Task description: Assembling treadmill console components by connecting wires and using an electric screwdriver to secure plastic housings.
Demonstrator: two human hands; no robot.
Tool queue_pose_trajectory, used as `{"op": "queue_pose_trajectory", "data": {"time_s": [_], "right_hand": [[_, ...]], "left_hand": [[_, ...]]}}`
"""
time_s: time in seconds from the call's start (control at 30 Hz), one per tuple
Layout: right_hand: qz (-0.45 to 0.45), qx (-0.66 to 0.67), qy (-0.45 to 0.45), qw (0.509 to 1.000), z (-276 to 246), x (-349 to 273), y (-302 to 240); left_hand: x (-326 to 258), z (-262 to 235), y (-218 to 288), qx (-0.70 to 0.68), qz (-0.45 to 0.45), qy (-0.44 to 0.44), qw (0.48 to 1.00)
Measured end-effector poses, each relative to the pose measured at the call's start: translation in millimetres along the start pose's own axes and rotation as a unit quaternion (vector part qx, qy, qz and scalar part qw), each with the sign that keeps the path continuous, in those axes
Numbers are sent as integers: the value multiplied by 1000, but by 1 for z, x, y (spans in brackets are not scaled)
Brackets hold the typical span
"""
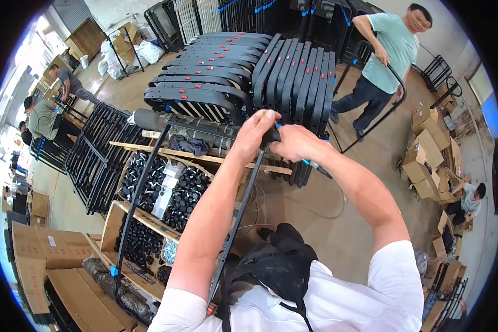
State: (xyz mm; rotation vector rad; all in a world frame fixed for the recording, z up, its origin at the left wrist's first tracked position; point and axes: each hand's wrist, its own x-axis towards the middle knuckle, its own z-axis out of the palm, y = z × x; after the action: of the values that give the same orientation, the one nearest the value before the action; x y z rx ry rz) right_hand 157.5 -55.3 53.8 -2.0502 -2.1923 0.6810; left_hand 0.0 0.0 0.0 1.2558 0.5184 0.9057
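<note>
Frame of slim black metal tube point(241, 210) lies over a wooden parts box point(149, 223); left hand point(254, 131) and right hand point(297, 143) meet at its corner, clamped around a dark, half-hidden piece point(270, 136). That corner looks unfinished, while stacked black frames with red fittings point(227, 65) look done.

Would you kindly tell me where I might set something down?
Bare floor shows between the cardboard boxes, the co-worker in green and the right forearm. The wooden bins left of the left hand are crowded with black parts.
</note>
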Motion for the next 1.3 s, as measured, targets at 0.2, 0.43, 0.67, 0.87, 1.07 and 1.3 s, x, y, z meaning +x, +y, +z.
{"op": "queue_pose_trajectory", "data": {"time_s": [0.2, 0.43, 0.67, 0.87, 1.07, 1.3], "right_hand": [[70, 56, -77, 993, -6, 18, -15], [50, 36, -104, 993, -1, 34, 1], [55, 76, -96, 991, 5, 30, 7], [88, 91, -159, 979, -3, 36, 3], [127, 170, -186, 959, 8, 54, 13], [143, 147, -143, 968, 6, 51, 5]], "left_hand": [[21, -16, -27, -12, -36, 92, 995], [27, -16, -34, -39, -44, 93, 994], [27, -14, -41, -23, -53, 75, 995], [24, -13, -47, -17, -70, 100, 992], [22, -15, -49, -53, -82, 94, 991], [20, -17, -42, -14, -101, 93, 990]]}}
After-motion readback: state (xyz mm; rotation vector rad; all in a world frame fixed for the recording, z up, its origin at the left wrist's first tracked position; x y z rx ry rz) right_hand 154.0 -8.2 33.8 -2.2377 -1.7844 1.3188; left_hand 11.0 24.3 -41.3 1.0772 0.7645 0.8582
